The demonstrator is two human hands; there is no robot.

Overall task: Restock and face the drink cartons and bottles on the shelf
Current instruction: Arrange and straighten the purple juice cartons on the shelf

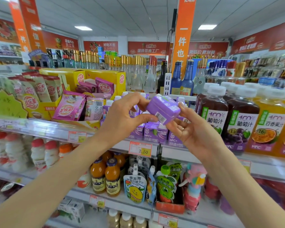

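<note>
A small purple drink carton (163, 109) is held tilted in front of the top shelf, its base with a barcode turned toward me. My left hand (122, 116) pinches its left end between thumb and fingers. My right hand (194, 129) grips its right end from below and beside. Behind the hands, a row of matching purple cartons (155, 132) stands on the shelf (105, 137). Big grape juice bottles (240, 119) and an orange passion-fruit bottle (270, 125) stand to the right.
Pink and yellow milk-tea packets in yellow boxes (76, 102) fill the shelf's left. Glass liquor bottles (138, 74) stand behind. Below are orange juice bottles (112, 178), spout pouches (135, 188) and white yoghurt bottles (38, 152). A price tag (140, 148) hangs on the shelf edge.
</note>
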